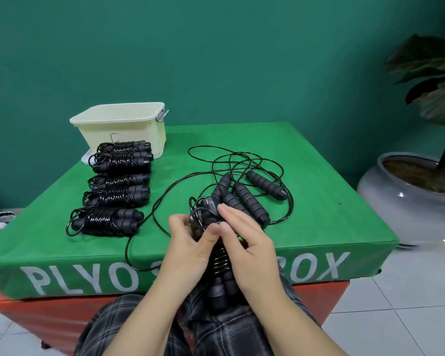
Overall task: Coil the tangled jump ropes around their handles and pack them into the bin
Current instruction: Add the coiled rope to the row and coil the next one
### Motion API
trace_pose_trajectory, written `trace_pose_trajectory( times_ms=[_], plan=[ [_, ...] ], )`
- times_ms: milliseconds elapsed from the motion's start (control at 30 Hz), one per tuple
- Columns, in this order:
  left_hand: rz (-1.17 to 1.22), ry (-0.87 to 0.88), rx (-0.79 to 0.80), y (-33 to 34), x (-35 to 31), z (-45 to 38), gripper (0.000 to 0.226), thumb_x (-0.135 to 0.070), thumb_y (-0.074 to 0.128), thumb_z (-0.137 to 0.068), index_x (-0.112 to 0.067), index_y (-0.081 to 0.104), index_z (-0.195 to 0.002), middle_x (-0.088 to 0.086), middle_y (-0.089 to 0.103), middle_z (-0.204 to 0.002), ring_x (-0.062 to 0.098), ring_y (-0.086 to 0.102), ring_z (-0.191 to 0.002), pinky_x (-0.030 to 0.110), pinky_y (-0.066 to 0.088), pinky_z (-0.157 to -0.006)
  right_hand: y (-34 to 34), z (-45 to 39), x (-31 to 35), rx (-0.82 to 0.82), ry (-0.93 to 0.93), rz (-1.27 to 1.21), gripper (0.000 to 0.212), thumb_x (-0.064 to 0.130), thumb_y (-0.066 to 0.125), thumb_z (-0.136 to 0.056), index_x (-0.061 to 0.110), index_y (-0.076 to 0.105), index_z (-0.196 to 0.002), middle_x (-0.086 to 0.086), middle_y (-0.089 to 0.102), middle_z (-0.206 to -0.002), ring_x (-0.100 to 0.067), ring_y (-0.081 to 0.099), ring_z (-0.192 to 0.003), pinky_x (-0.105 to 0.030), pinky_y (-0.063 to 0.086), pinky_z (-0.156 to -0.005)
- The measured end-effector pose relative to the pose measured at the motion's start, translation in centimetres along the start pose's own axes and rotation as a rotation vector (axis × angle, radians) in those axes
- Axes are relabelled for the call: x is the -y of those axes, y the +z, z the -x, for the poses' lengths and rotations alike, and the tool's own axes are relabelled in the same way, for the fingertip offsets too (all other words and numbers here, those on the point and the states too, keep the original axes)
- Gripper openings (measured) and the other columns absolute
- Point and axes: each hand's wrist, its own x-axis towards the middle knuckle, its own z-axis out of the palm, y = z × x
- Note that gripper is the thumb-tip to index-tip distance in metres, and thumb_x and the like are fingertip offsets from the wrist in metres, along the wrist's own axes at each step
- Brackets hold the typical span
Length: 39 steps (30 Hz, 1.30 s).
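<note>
I hold a black jump rope bundle upright over the box's front edge, its two handles side by side with cord wound round the middle. My left hand grips its upper part, fingers pinching the cord near the top. My right hand wraps the bundle from the right, fingers extended over its top. A loose cord trails left from it across the box. Behind my hands lie several uncoiled black foam handles in a tangle of thin cord. Several coiled ropes lie in a row at left. The cream bin stands at the back left.
Everything rests on a green plyo box stacked on a red one. A grey pot with a plant stands on the tiled floor to the right. My plaid-trousered legs are below the box's front edge.
</note>
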Motion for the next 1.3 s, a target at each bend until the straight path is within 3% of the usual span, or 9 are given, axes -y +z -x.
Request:
trace_pose_trajectory(
  times_ms=[67, 167, 267, 467, 633, 967, 1133, 1233, 1300],
  plan=[
    [0.040, -0.010, 0.076, 0.4, 0.1, -0.2, 0.096, -0.092, 0.058, -0.032, -0.026, 0.038, -0.100, -0.005, 0.062, -0.095, 0.003, 0.063, -0.082, 0.026, 0.049, -0.078, -0.3, -0.3, 0.0, -0.044, 0.124, -0.172, 0.033, 0.022, 0.064, -0.088, 0.054, 0.067, -0.095, 0.024, 0.067, -0.111, 0.004, 0.059, -0.110, -0.011, 0.043, -0.094],
    [0.244, -0.105, 0.142, 1.5, -0.8, 0.2, 0.079, -0.051, 0.072, -0.055, -0.013, 0.048, -0.120, 0.001, 0.069, -0.099, 0.003, 0.067, -0.083, 0.018, 0.051, -0.070, -0.8, -0.5, 0.0, -0.113, 0.286, -0.334, 0.039, 0.005, 0.061, -0.092, 0.043, 0.070, -0.096, 0.008, 0.073, -0.107, -0.004, 0.066, -0.102, -0.018, 0.050, -0.089],
    [0.408, -0.198, 0.160, 2.6, -1.6, 0.8, 0.052, -0.032, 0.070, -0.063, -0.008, 0.062, -0.108, 0.007, 0.074, -0.094, 0.014, 0.070, -0.082, 0.020, 0.053, -0.063, -1.0, -0.5, 0.2, -0.178, 0.324, -0.338, 0.031, 0.008, 0.059, -0.093, 0.037, 0.070, -0.098, 0.008, 0.073, -0.105, -0.002, 0.066, -0.100, -0.021, 0.051, -0.090],
    [0.422, -0.254, 0.102, 3.9, -2.0, 1.2, 0.045, -0.038, 0.071, -0.062, -0.013, 0.065, -0.099, 0.005, 0.074, -0.087, 0.016, 0.070, -0.075, 0.026, 0.055, -0.061, -1.3, -0.7, 0.0, -0.252, 0.364, -0.395, 0.018, 0.013, 0.061, -0.092, 0.025, 0.073, -0.095, 0.011, 0.074, -0.094, -0.003, 0.068, -0.093, -0.021, 0.052, -0.083],
    [0.475, -0.279, 0.051, 3.9, -1.7, 1.4, 0.046, -0.033, 0.071, -0.067, -0.010, 0.065, -0.106, 0.013, 0.073, -0.097, 0.029, 0.069, -0.091, 0.044, 0.055, -0.084, -1.4, -1.0, -0.5, -0.309, 0.463, -0.493, 0.009, 0.010, 0.067, -0.087, 0.018, 0.072, -0.087, 0.004, 0.075, -0.088, -0.011, 0.070, -0.087, -0.026, 0.053, -0.082],
    [0.501, -0.242, 0.131, 3.2, -1.6, 1.7, 0.036, -0.024, 0.066, -0.075, -0.011, 0.065, -0.109, 0.010, 0.073, -0.100, 0.025, 0.069, -0.094, 0.038, 0.055, -0.080, -1.7, -1.4, -0.7, -0.278, 0.414, -0.355, 0.006, 0.019, 0.061, -0.093, 0.018, 0.067, -0.093, 0.004, 0.072, -0.083, -0.004, 0.065, -0.074, -0.017, 0.050, -0.070],
    [0.500, -0.238, 0.130, 2.8, -0.9, 1.7, 0.036, -0.030, 0.068, -0.071, -0.009, 0.067, -0.100, 0.014, 0.072, -0.091, 0.029, 0.067, -0.082, 0.044, 0.054, -0.080, -2.2, -2.0, -1.4, -0.451, 0.652, -0.362, 0.051, 0.040, 0.040, -0.101, 0.018, 0.054, -0.057, -0.007, 0.055, -0.068, -0.014, 0.045, -0.053, -0.026, 0.036, -0.051],
    [0.484, -0.230, 0.150, 2.7, -0.8, 1.9, 0.034, -0.030, 0.066, -0.071, -0.006, 0.067, -0.096, 0.013, 0.071, -0.083, 0.024, 0.066, -0.072, 0.034, 0.056, -0.065, -2.7, -2.1, -0.8, -0.573, 0.712, -0.495, 0.054, 0.042, 0.036, -0.102, 0.015, 0.047, -0.057, 0.000, 0.051, -0.057, -0.007, 0.029, -0.036, -0.022, 0.024, -0.040],
    [0.464, -0.196, 0.154, 2.6, -0.8, 1.8, 0.033, -0.028, 0.067, -0.072, -0.006, 0.068, -0.097, 0.013, 0.072, -0.085, 0.023, 0.066, -0.074, 0.032, 0.056, -0.065, -2.7, -1.7, 0.0, -0.558, 0.618, -0.452, 0.057, 0.043, 0.034, -0.102, 0.016, 0.045, -0.054, 0.004, 0.046, -0.052, -0.008, 0.026, -0.036, -0.024, 0.023, -0.044]
  ],
)
